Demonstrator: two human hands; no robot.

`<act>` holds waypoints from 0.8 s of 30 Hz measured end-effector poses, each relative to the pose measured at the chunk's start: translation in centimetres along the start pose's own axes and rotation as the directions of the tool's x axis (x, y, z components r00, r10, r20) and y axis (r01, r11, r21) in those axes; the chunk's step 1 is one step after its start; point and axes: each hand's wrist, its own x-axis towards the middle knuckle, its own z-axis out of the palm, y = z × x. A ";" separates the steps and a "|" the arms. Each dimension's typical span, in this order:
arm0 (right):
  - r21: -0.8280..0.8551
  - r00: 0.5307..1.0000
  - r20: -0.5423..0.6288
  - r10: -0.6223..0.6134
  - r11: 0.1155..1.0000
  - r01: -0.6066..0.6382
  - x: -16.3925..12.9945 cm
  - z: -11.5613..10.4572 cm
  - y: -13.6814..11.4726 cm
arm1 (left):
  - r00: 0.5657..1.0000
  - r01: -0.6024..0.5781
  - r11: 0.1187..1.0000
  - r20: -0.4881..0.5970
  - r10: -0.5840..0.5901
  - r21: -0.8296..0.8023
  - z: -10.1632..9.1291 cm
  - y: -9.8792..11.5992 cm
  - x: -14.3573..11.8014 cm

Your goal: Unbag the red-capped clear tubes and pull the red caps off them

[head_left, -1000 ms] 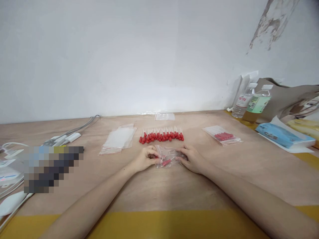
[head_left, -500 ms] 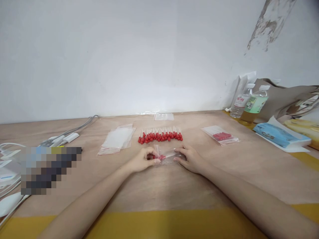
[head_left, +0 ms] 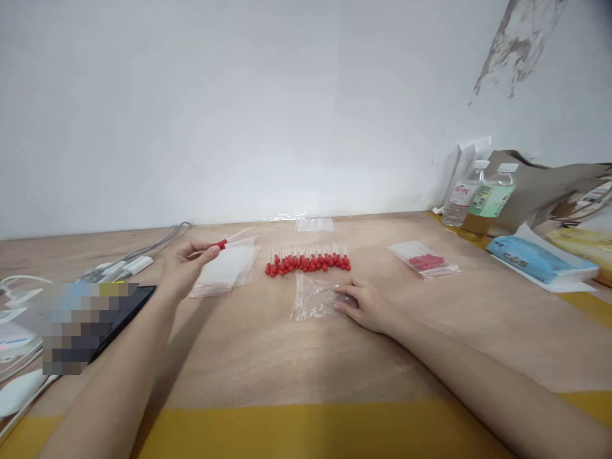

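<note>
My left hand (head_left: 196, 258) is raised over a pile of flat, clear zip bags (head_left: 224, 264). Its thumb and fingers pinch the red end of a thin, clear-stemmed piece (head_left: 220, 244), like a dropper; more than one may be in the pinch. My right hand (head_left: 361, 305) lies low on the table, its fingertips holding the right end of a clear zip bag (head_left: 313, 299). I see nothing red in that bag. Just beyond it is a row of several similar red-ended pieces (head_left: 308, 260), stems pointing to the wall.
To the right lie zip bags with red-ended pieces inside (head_left: 425, 260). Farther right are two bottles (head_left: 492, 197), a blue tissue pack (head_left: 540, 255) and a grey bag (head_left: 540, 185). Cables (head_left: 162, 239) and a dark, partly blurred device (head_left: 124, 319) lie left. A small clear packet (head_left: 314, 224) lies near the wall.
My left hand has moved left and up from the zip bag, carrying the red-ended piece out of it. My right hand has stayed at the bag's right end.
</note>
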 end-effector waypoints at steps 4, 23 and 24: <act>-0.001 1.000 0.002 0.008 1.000 -0.008 0.0 0.0 -0.1 | 0.990 -0.075 0.990 -0.106 0.088 0.116 5.2 -2.0 -0.8; -0.045 0.999 -0.022 -0.039 0.998 0.038 0.1 0.1 0.0 | 0.982 -0.190 0.888 0.063 0.180 0.420 9.5 -2.3 -2.6; -0.054 0.998 -0.037 -0.060 0.997 0.058 0.1 0.1 0.0 | 0.969 -0.246 0.875 0.074 0.237 0.417 9.4 -1.9 -3.4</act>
